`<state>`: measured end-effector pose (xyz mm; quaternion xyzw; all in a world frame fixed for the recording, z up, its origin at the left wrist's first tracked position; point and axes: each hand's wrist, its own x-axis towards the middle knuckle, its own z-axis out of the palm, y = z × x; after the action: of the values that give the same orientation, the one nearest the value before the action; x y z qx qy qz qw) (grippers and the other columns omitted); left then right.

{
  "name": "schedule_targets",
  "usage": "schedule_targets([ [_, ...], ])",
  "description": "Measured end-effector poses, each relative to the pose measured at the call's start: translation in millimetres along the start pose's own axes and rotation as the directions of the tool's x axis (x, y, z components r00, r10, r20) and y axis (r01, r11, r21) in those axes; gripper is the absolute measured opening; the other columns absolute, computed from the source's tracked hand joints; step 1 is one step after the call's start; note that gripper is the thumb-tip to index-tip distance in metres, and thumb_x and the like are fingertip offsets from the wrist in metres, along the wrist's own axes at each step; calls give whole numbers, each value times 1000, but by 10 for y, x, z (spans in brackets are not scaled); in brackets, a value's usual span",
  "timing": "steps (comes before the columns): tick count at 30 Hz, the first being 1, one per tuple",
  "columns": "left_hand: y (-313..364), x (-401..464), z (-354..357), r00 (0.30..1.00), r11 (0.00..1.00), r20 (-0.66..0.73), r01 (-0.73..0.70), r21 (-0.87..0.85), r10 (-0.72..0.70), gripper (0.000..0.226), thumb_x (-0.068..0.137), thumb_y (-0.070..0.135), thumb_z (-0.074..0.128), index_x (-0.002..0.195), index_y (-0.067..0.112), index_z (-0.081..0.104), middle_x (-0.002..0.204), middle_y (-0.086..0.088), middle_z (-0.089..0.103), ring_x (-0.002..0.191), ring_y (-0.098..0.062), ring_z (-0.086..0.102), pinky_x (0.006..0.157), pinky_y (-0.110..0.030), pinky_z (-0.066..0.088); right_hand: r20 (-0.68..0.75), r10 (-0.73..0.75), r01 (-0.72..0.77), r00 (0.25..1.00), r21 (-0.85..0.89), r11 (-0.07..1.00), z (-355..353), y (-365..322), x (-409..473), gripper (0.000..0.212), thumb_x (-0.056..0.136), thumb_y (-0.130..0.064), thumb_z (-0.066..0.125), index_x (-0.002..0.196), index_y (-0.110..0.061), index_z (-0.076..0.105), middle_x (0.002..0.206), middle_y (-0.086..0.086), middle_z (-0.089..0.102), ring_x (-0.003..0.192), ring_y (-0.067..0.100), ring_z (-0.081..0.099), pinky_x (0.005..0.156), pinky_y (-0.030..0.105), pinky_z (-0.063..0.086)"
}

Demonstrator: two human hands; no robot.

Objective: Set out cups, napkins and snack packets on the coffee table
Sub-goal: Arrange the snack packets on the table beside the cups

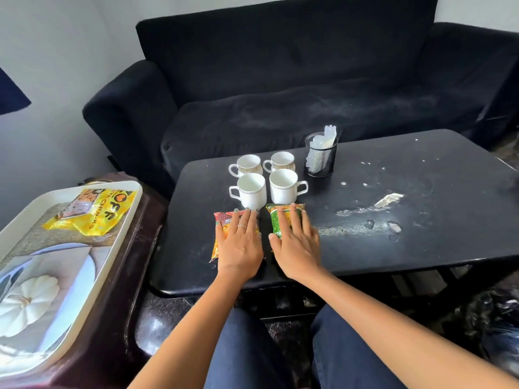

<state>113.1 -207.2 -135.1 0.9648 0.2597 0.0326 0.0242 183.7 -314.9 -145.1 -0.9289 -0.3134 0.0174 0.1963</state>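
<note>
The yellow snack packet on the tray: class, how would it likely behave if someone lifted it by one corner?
The yellow snack packet looks like thin crinkled film, so it would probably sag and flex. It lies flat on the white tray, so it seems light. Its glossy surface may be slippery.

Both bare forearms reach forward from the bottom of the view, the left one rising from about 7 o'clock and the right one from about 5 o'clock, converging toward the centre. The left hand (pixel 238 242) lies palm down with its fingers straight and slightly spread, pointing toward 12 o'clock; a thin ring sits on one finger. The right hand (pixel 295 242) lies just beside it at 3 o'clock, also palm down, fingers straight and close together, thumb angled out toward the left hand. The two hands do not touch.
</note>
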Motion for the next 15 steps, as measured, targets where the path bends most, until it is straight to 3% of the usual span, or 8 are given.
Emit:
schedule_targets([
  [10, -189, -69, -1, 1000, 999, 0, 27, 23, -27, 55, 102, 33, 18, 154, 20, 5, 162, 4, 5, 149, -18, -4, 117, -52, -1, 1, -4, 4, 1000, -29, 1000, 48, -172, -34, 64, 97, -43, 32, 152, -24, 6, 160, 6, -4, 147, 29, -2, 113, 52, 19],
  [15, -166, -69, -66, 999, 998, -12, 50, -32, -50, 57, 101, 39, 19, 153, 21, 6, 162, 4, 5, 149, -18, -4, 117, -51, -6, 46, -23, 25, 999, -39, 999, 25, -167, -36, 64, 97, -47, 28, 151, -25, 2, 160, 4, -6, 147, 29, -6, 114, 57, 6],
])
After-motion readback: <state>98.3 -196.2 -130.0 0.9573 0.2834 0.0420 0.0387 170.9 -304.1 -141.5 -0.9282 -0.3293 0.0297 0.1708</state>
